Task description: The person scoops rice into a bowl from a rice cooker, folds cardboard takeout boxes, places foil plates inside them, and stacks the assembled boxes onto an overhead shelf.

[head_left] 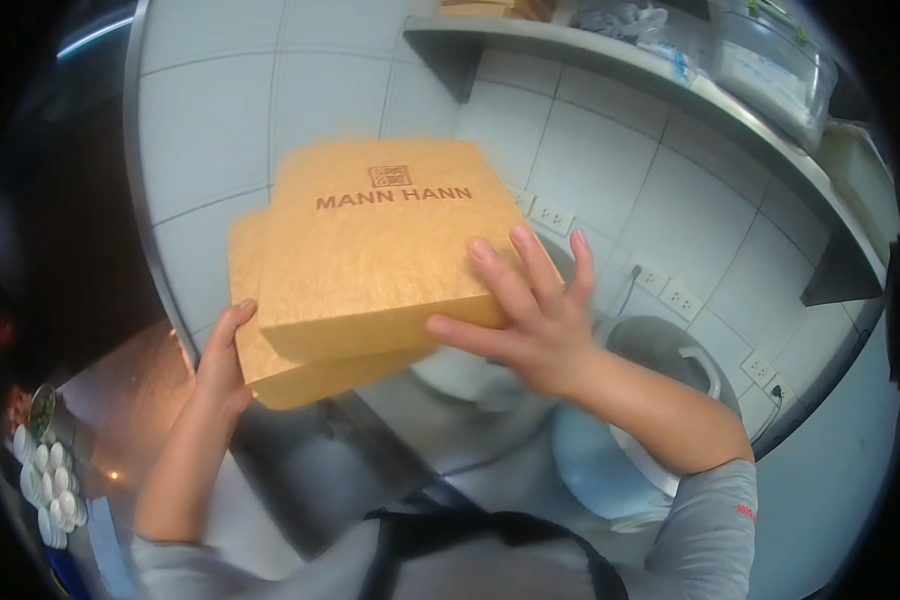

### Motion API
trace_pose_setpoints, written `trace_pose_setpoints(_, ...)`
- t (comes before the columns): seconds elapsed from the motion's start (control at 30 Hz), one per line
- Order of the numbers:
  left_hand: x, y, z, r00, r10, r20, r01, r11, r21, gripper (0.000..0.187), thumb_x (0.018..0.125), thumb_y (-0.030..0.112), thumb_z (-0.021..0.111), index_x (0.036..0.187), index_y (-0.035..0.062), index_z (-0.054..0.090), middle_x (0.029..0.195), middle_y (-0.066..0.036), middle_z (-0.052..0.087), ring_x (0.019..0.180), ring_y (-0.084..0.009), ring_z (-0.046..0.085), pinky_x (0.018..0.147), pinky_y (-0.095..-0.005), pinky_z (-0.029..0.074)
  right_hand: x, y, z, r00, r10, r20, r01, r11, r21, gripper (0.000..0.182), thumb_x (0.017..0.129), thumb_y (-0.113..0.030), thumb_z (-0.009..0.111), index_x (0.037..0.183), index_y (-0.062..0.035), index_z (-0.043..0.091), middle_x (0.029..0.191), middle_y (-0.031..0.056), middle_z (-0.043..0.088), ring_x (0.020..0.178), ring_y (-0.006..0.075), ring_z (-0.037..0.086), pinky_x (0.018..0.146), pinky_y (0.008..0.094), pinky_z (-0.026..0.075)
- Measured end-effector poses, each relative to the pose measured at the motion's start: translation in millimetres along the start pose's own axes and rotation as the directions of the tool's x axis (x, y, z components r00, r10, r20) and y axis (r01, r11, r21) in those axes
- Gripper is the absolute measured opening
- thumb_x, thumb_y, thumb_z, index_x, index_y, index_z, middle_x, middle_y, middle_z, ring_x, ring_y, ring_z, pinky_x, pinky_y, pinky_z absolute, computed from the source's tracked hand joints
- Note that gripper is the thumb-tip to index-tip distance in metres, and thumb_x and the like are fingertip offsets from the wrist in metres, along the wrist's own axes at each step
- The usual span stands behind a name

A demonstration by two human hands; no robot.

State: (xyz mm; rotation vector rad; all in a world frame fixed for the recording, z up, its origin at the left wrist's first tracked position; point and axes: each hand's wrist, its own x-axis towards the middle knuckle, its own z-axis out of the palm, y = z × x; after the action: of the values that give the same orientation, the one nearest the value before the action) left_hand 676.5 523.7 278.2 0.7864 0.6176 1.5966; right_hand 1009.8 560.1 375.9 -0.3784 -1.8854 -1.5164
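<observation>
Two tan cardboard boxes sit stacked in the air in front of you, the upper box (pixel 375 245) printed MANN HANN and shifted a little right of the lower box (pixel 300 370), whose edge shows beneath and to the left. Your left hand (pixel 222 360) cups the near left corner of the lower box, fingers curled round its edge, likely bearing the weight from below. Your right hand (pixel 530 320) lies spread wide on the right side of the upper box, fingers flat against its lid and thumb stretched along its near edge, probably pressing so the top one does not slide off. Behind the stack runs a white tiled wall (pixel 220 110) with several sockets, and a steel shelf (pixel 670 80) crosses far right. One pale bucket (pixel 660 400) stands below your right forearm. Small white lidded cups (pixel 50 480) cluster at near left; I cannot count them surely.
</observation>
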Motion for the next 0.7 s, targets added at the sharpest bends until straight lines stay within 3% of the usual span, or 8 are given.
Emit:
trace_pose_setpoints(0.07,11,7,15,0.999,0.003,0.047,-0.004,1.0,0.015,0.053,0.089,0.034,0.053,0.128,-0.0002,0.046,0.121,-0.015,0.058,0.11,-0.026,0.057,0.095,-0.0382,0.045,3,21,10,0.999,-0.042,-0.028,0.042,0.999,-0.027,0.065,0.08,-0.041,0.06,0.137,-0.0533,0.032,0.135,0.0055,0.044,0.121,0.0259,0.046,0.098,0.0569,0.03)
trace_pose_setpoints(0.17,34,16,28,0.989,-0.025,0.145,0.024,1.0,0.006,0.055,0.089,0.036,0.052,0.13,0.0002,0.044,0.124,-0.016,0.056,0.111,-0.026,0.057,0.094,-0.0384,0.046,17,53,26,0.997,-0.071,0.004,0.07,0.987,0.144,0.057,0.071,-0.03,0.071,0.125,-0.0414,0.055,0.127,0.012,0.049,0.112,0.0307,0.05,0.093,0.0495,0.035)
trace_pose_setpoints(0.27,67,19,28,0.993,-0.029,0.117,0.029,1.0,0.007,0.055,0.09,0.036,0.05,0.13,0.0,0.044,0.125,-0.015,0.056,0.111,-0.0262,0.057,0.094,-0.0381,0.046,49,86,39,0.988,0.012,0.153,-0.049,0.97,0.238,0.067,0.062,-0.022,0.074,0.126,-0.0306,0.059,0.121,0.0138,0.05,0.106,0.0302,0.051,0.086,0.0438,0.038)
trace_pose_setpoints(0.43,117,32,-8,0.997,0.08,-0.006,-0.08,0.996,-0.046,0.054,0.089,0.037,0.05,0.128,0.0003,0.047,0.12,-0.015,0.059,0.106,-0.0259,0.06,0.09,-0.0376,0.049,117,192,116,0.993,0.114,-0.028,-0.106,0.972,0.209,0.095,0.052,-0.005,0.075,0.141,-0.0139,0.042,0.123,0.0148,0.05,0.112,0.0343,0.049,0.097,0.0413,0.04)
trace_pose_setpoints(0.5,135,39,-40,0.993,0.111,-0.05,-0.114,0.991,-0.07,0.055,0.089,0.038,0.05,0.128,0.0005,0.047,0.119,-0.015,0.059,0.104,-0.0255,0.061,0.089,-0.0374,0.05,148,226,142,0.952,0.307,-0.012,-0.301,0.939,0.167,0.09,0.068,-0.008,0.068,0.147,-0.0139,0.027,0.12,0.0201,0.048,0.113,0.0364,0.047,0.098,0.0443,0.039)
trace_pose_setpoints(0.53,144,41,-61,0.991,0.117,-0.061,-0.122,0.988,-0.091,0.054,0.089,0.038,0.05,0.128,0.0007,0.047,0.119,-0.015,0.059,0.104,-0.0254,0.061,0.089,-0.0374,0.05,155,254,164,0.958,0.277,-0.08,-0.268,0.957,0.111,0.099,0.059,0.0,0.067,0.148,-0.0109,0.024,0.111,0.0171,0.044,0.105,0.0346,0.046,0.095,0.0431,0.041)
trace_pose_setpoints(0.63,158,47,-124,0.988,0.136,-0.075,-0.143,0.986,-0.087,0.054,0.089,0.038,0.049,0.128,0.0011,0.047,0.12,-0.014,0.059,0.105,-0.0252,0.061,0.088,-0.0372,0.05,163,309,216,0.858,0.499,-0.124,-0.452,0.846,0.281,0.1,0.063,-0.004,0.069,0.148,-0.0302,0.024,0.117,0.0174,0.043,0.113,0.0357,0.044,0.099,0.0426,0.04)
trace_pose_setpoints(0.7,180,55,-156,0.987,0.137,-0.089,-0.146,0.984,-0.104,0.054,0.089,0.038,0.049,0.128,0.0015,0.047,0.121,-0.014,0.059,0.105,-0.0252,0.061,0.088,-0.037,0.05,156,354,253,0.869,0.457,-0.191,-0.431,0.888,0.162,0.095,0.063,-0.009,0.072,0.146,-0.0287,0.031,0.118,0.0163,0.047,0.113,0.0355,0.046,0.099,0.0425,0.04)
